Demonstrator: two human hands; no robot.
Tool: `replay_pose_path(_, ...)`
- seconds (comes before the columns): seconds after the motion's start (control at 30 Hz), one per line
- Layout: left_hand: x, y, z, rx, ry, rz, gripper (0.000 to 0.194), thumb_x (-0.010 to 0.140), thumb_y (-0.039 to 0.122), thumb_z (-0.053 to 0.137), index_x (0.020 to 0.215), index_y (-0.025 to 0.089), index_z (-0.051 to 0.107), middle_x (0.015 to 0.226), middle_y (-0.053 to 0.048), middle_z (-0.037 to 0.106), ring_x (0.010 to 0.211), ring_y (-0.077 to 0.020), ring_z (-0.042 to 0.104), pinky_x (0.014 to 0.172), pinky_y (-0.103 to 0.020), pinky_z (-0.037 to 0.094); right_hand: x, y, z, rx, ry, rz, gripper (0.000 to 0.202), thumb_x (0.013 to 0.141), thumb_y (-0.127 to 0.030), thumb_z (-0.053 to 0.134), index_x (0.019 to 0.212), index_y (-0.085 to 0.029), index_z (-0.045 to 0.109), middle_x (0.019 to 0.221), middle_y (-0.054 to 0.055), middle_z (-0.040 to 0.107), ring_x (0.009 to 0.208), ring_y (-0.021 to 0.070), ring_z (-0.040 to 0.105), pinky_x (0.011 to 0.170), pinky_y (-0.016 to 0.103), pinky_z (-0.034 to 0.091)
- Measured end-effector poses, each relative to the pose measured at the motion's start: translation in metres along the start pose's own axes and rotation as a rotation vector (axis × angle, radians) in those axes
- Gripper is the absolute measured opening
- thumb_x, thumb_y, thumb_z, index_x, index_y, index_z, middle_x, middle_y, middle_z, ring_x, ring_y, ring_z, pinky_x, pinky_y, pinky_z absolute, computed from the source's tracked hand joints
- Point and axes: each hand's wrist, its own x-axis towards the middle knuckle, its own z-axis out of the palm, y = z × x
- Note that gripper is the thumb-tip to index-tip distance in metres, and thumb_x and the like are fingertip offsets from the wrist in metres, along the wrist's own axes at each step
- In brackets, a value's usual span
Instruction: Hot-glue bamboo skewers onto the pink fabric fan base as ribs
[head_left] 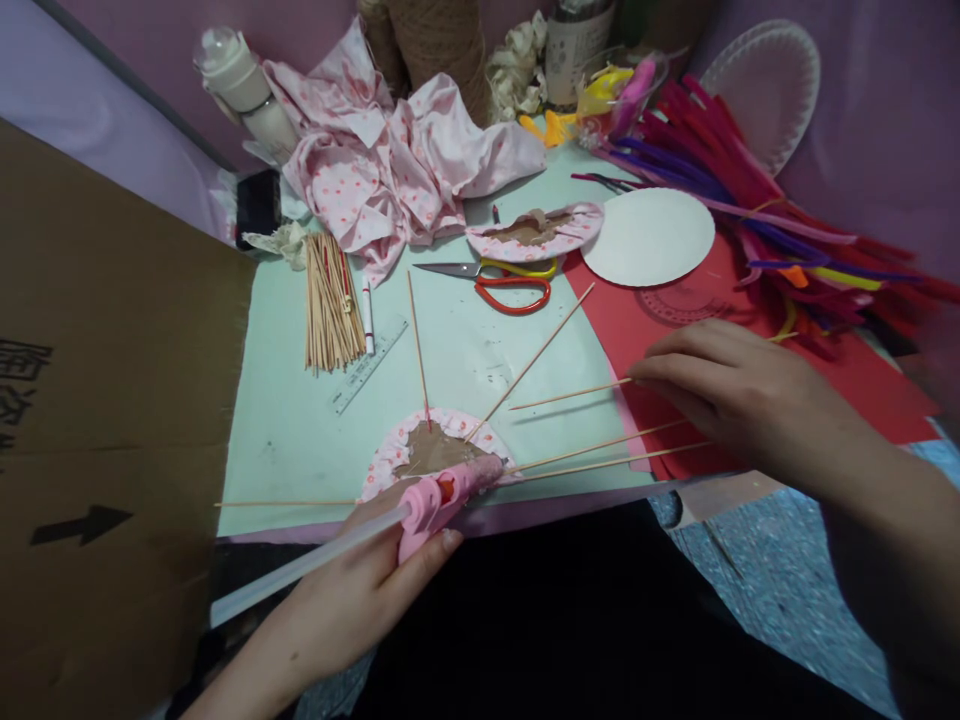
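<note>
My left hand [375,580] is wrapped around a pink hot glue gun [435,510], with a long clear glue stick [300,570] jutting from its back. The gun's nozzle is over the right edge of a fabric-covered cardboard disc [390,450], pink floral cloth gathered round its rim. Several thin sticks fan out from this disc, one upright-looking stick [417,340] and one slanting stick [540,345] among them. My right hand [720,390] pinches a wooden skewer [570,395], its free end pointing left above the table. Part of the disc is hidden behind the gun and hand.
Scissors [517,292] lie beside a second fabric-covered disc [536,235]. A skewer bundle [330,310], marker [367,315] and ruler [371,365] are at left. Floral cloth [420,150], a white paper plate [649,237], red paper [622,330] and pipe cleaners [750,200] lie farther back. A cardboard box [112,400] stands left.
</note>
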Motion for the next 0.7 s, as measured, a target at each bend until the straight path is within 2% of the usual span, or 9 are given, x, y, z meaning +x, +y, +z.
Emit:
replay_pose_path(0.1,0.0002,0.0015,-0.0017,0.048,-0.073,-0.016,0.044,0.100,0.038,0.047,0.143,0.034,0.054,0.088,0.001,0.080,0.080,-0.0211,0.074,0.091,-0.034,0.056,-0.0003,0.0006,0.0006,0.010,0.003,-0.004,0.023,0.094,-0.011,0.045,0.097,-0.018,0.066,0.093,0.008,0.064,0.082,0.0213,0.058,0.067,0.033,0.046)
replay_pose_path(0.17,0.0006,0.0023,-0.0025,0.061,-0.083,-0.029,0.045,0.100,0.040,0.046,0.144,0.033,0.054,0.085,0.001,0.080,0.078,-0.0219,0.074,0.089,-0.034,0.057,-0.0007,0.0011,0.0007,0.014,-0.005,-0.003,0.022,0.094,-0.010,0.045,0.098,-0.017,0.066,0.092,0.009,0.064,0.083,0.0216,0.058,0.067,0.034,0.046)
replay_pose_path(0.3,0.0013,0.0021,-0.0024,0.055,-0.075,-0.023,0.045,0.100,0.040,0.046,0.142,0.034,0.055,0.086,0.000,0.080,0.083,-0.0235,0.074,0.090,-0.034,0.057,-0.0001,0.0006,-0.0002,0.006,-0.015,-0.010,0.022,0.093,-0.009,0.045,0.097,-0.017,0.066,0.092,0.009,0.064,0.083,0.0217,0.058,0.066,0.033,0.046)
replay_pose_path(0.6,-0.0027,-0.0007,-0.0024,0.146,-0.059,-0.022,0.046,0.099,0.044,0.046,0.143,0.033,0.054,0.084,0.002,0.079,0.077,-0.0230,0.073,0.091,-0.034,0.055,0.0009,-0.0008,0.0006,0.031,-0.020,-0.018,0.021,0.094,-0.012,0.046,0.097,-0.017,0.066,0.093,0.010,0.065,0.084,0.0215,0.059,0.067,0.033,0.046)
replay_pose_path(0.7,-0.0049,-0.0038,-0.0008,0.157,-0.033,-0.044,0.043,0.098,0.046,0.046,0.135,0.030,0.062,0.081,0.001,0.079,0.073,-0.0228,0.072,0.088,-0.033,0.056,0.0012,-0.0006,0.0012,0.020,-0.019,-0.024,0.021,0.094,-0.012,0.046,0.097,-0.017,0.066,0.092,0.009,0.064,0.083,0.0215,0.059,0.067,0.033,0.046)
